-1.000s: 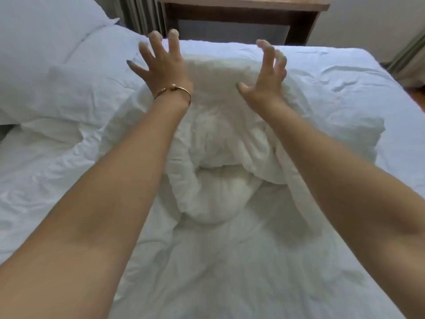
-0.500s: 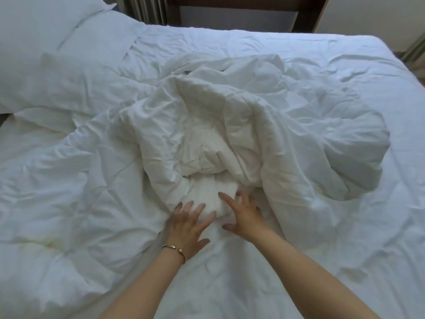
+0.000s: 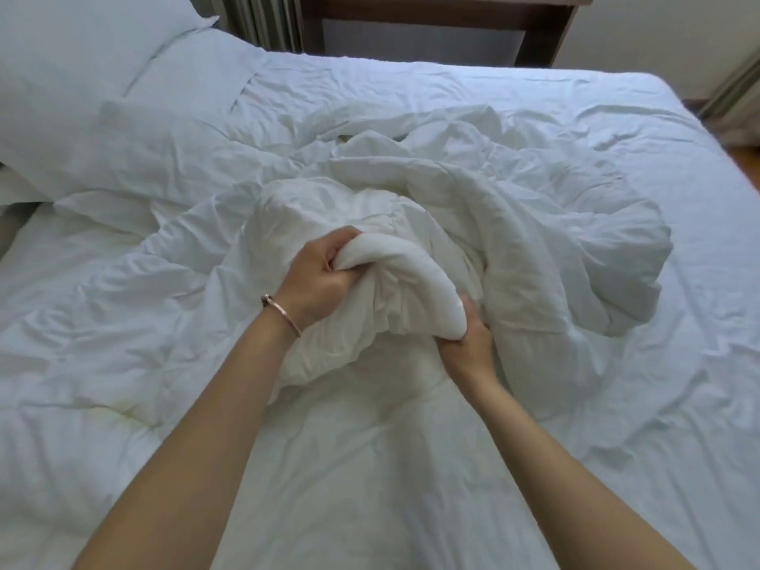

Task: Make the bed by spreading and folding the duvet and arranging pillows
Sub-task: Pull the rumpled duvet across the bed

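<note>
A white duvet [image 3: 514,224] lies bunched in a crumpled heap across the middle of the bed. My left hand [image 3: 320,281], with a thin bracelet on the wrist, is shut on a thick rolled fold of the duvet at its upper left end. My right hand [image 3: 469,343] grips the same fold from below at its lower right end, fingers partly hidden under the fabric. The fold is lifted slightly off the heap. Two white pillows [image 3: 94,72] are stacked at the far left, at the head of the bed.
The white bedsheet [image 3: 678,364] shows on the right side, wrinkled. A dark wooden desk [image 3: 436,18] stands beyond the far edge of the bed, with curtains [image 3: 255,18] to its left. Wooden floor [image 3: 746,158] shows past the right edge.
My hands went from raised and spread above the heap, down to its near side, and have now closed on a fold of the duvet and raised it.
</note>
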Demonstrator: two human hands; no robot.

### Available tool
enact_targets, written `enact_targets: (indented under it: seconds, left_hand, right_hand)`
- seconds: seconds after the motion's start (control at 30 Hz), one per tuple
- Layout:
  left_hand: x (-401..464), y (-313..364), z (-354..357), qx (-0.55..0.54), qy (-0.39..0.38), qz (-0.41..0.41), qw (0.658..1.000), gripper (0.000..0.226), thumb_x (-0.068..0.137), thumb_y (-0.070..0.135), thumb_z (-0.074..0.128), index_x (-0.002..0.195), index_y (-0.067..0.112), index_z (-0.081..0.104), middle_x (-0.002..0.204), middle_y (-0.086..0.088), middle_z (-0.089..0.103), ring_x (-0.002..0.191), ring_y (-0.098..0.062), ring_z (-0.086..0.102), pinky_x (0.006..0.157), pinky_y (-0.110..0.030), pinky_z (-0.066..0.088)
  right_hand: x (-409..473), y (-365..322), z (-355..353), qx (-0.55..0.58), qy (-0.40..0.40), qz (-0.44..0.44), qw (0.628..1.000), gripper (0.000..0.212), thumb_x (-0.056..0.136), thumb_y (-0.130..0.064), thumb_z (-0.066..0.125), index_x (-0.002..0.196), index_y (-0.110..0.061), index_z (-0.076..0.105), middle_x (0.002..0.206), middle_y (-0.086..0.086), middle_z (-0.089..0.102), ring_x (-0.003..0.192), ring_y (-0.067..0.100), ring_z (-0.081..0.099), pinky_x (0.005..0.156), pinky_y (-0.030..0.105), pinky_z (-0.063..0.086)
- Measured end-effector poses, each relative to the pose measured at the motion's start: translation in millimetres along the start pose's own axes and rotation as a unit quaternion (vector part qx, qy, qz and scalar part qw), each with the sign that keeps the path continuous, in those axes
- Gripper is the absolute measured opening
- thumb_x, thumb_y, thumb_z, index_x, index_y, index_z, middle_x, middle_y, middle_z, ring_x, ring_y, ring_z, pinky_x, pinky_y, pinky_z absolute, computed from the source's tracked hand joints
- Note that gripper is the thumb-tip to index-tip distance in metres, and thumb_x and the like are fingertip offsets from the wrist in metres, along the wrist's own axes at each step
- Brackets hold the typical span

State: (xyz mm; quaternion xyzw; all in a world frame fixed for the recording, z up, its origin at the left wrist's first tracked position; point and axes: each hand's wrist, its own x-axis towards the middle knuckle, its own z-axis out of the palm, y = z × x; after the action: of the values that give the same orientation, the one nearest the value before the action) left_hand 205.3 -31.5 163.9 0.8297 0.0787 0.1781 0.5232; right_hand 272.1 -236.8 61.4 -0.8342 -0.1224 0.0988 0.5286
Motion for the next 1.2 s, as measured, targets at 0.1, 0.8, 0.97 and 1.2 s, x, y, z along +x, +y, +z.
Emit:
enact_targets:
  seconds: [0.1,0.8,0.97,1.2]
  left_hand:
    - [5,-3,11,0.207,0.111,-0.104,0.967,0.031,0.088,0.019,0.055,0.118,0.016,0.061,0.116,-0.005,0.061,0.110,-0.028,0.054,0.094,-0.036,0.036]
    - [-148,109,27,0.248,-0.025,0.213,0.945,0.106,0.062,-0.001,0.068,0.145,0.038,0.015,0.132,-0.007,0.038,0.111,-0.036,0.050,0.093,-0.047,0.047]
    - [-196,177,21,0.074,-0.166,0.170,0.969,0.068,0.070,0.018,0.053,0.132,0.043,0.044,0.125,0.005,0.060,0.113,-0.014,0.059,0.095,-0.023,0.045]
    - [-301,216,27,-0.269,-0.048,0.044,0.961,0.074,0.046,-0.009,0.035,0.105,0.020,0.069,0.092,0.008,0.073,0.087,-0.007,0.066,0.070,-0.015,0.048]
  right_hand:
    - [-3,-30,-25,-0.066,-0.050,-0.026,0.996,0.029,0.079,-0.023,0.072,0.101,-0.018,0.054,0.078,-0.010,0.059,0.078,0.025,0.061,0.060,0.034,0.045]
    - [-180,-214,-198,-0.169,-0.247,-0.034,0.954,0.063,0.066,-0.012,0.082,0.120,-0.029,0.057,0.108,0.000,0.065,0.100,0.016,0.063,0.086,0.034,0.055]
    - [-221,-209,-243,-0.292,-0.159,-0.100,0.938,0.049,0.074,-0.010,0.076,0.119,-0.023,0.062,0.113,-0.003,0.065,0.106,0.018,0.059,0.092,0.034,0.046]
    - [-325,-99,-189,0.030,0.072,0.066,0.995,0.117,0.041,-0.070,0.082,0.140,-0.042,0.027,0.131,0.001,0.044,0.118,0.023,0.051,0.096,0.041,0.048]
